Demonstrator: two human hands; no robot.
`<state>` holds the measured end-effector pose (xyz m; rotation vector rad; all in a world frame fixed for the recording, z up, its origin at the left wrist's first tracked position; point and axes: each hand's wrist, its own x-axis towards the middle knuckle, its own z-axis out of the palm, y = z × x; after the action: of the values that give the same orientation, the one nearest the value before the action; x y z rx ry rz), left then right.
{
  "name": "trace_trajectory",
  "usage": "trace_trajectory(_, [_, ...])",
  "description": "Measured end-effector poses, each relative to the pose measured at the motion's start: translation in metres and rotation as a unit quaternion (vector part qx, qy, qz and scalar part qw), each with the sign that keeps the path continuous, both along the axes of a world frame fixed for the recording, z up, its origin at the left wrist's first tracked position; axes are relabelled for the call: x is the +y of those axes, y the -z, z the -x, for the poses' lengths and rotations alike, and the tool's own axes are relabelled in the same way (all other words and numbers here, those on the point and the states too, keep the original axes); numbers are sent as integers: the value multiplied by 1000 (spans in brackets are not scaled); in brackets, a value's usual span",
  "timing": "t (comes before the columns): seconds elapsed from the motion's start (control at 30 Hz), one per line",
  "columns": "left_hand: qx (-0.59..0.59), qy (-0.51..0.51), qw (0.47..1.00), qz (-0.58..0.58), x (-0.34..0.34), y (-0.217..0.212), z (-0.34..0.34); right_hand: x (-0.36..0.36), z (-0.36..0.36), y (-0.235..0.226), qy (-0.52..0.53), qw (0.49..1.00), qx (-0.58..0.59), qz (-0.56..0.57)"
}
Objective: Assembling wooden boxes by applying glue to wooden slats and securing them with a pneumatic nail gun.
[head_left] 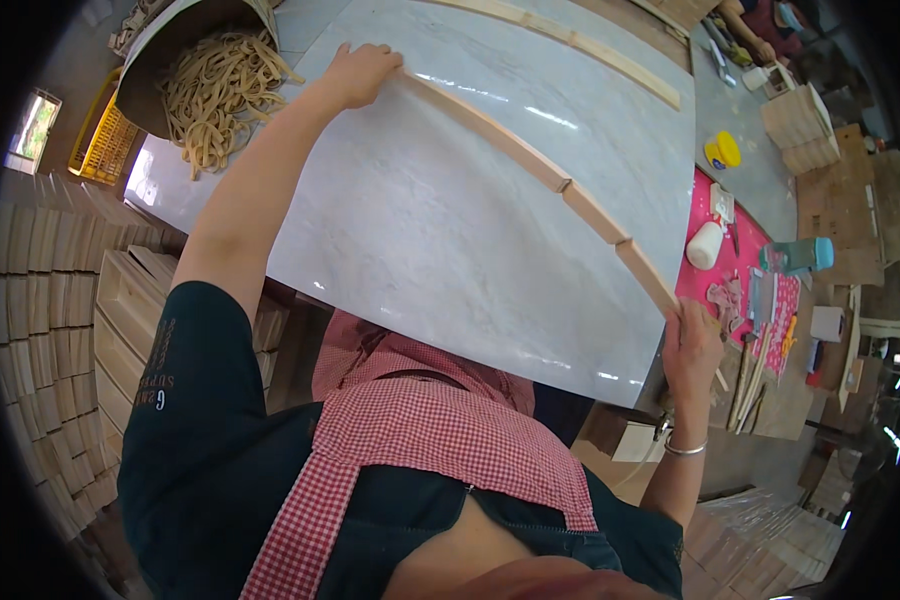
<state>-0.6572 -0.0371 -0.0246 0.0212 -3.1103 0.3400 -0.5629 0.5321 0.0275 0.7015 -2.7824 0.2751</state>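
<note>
A row of pale wooden strips (530, 160) lies end to end across the glossy white marble-look slab (400, 220). The left hand (358, 72) presses curled fingers on its far end; the right hand (692, 345) grips the near end at the slab's edge. Uneven pressure could likely buckle the joints and scatter the pieces.

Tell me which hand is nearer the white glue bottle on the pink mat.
Right. The right hand grips the near end of the wooden strips just below the white glue bottle. The left hand holds the far end, across the marble slab.
</note>
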Motion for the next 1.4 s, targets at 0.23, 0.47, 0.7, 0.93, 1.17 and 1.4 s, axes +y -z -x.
trace_trajectory(0.23, [-38, -8, 994, -100, 22, 5, -80, -1, 56, 77, 151, 986, 13, -75])
trace_trajectory(0.47, [-54, -36, 986, -151, 31, -1, -121, -21, 65, 75, -16, 989, -133, 57])
trace_trajectory(0.7, [-7, -5, 985, -174, 35, 16, -133, -19, 24, 46, -186, 964, -184, 46])
trace_trajectory(0.93, [-92, 4, 983, -157, 62, 8, -142, -96, 10, 43, -285, 954, -59, -67])
trace_trajectory(1.17, [-29, -64, 894, -442, 68, 38, -142, -173, -17, 75, -313, 949, -46, 20])
trace_trajectory(1.4, [30, -55, 857, -512, 79, 41, -150, -202, -24, 88, -254, 966, 3, 37])
